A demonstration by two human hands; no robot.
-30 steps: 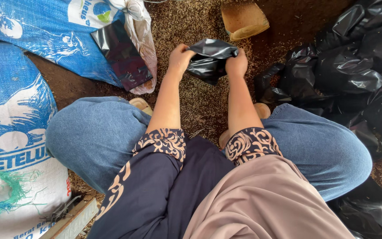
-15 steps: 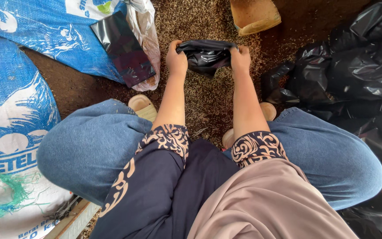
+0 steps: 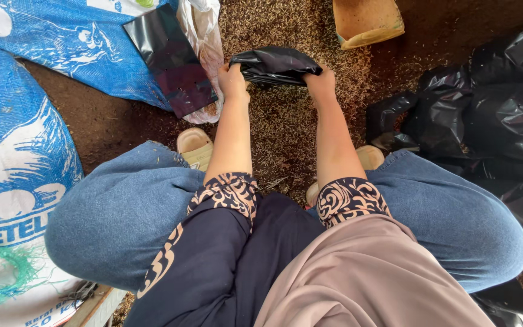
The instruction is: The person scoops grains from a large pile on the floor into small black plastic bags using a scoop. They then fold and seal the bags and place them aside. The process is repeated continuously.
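The left hand (image 3: 232, 82) and the right hand (image 3: 321, 85) each pinch one end of a small black plastic bag (image 3: 273, 63) above the husk-strewn ground (image 3: 286, 133); it seems light, soft and slippery, best gripped at its mouth edges.

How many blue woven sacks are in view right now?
2: one blue woven sack along the left edge, another at top left under a flat black bag. More may lie out of frame.

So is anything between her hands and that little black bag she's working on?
No. The left hand and right hand each grip an end of the black plastic bag directly, above the husk-strewn ground.
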